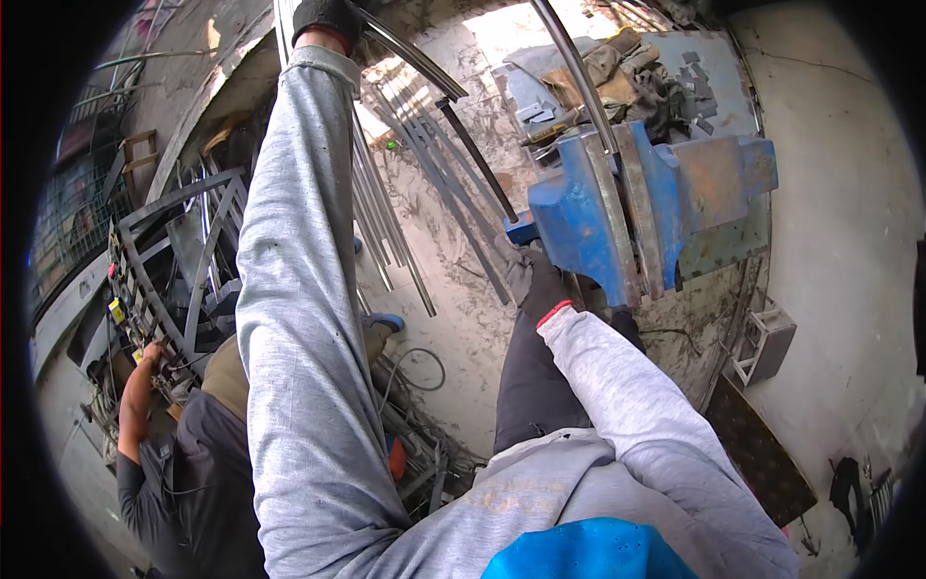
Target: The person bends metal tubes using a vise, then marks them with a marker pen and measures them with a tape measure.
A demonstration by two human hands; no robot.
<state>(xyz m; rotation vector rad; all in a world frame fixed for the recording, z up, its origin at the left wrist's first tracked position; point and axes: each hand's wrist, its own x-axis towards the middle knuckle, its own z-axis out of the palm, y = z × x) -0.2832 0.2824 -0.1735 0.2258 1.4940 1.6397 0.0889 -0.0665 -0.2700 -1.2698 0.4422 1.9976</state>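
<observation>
My left hand [328, 17], in a dark glove, is at the top edge, arm stretched far forward. It looks closed around a shiny steel tube [410, 56] that runs out to its right; its fingertips are out of sight. My right hand [535, 282], in a dark glove with a red cuff, is curled at the lower end of the vise handle [477, 159], just below the blue screw head [522, 229]. The blue bench vise [574, 217] stands to the right of it. Between its jaws a bright steel bar [579, 72] rises toward the top edge.
Behind the vise, rags [627, 77] and small metal plates [696, 92] lie on a bench. Long metal tubes [439, 183] lie on the floor ahead. At left, another person [207, 463] bends beside a metal frame [203, 251]. A grey box [765, 340] stands by the right wall.
</observation>
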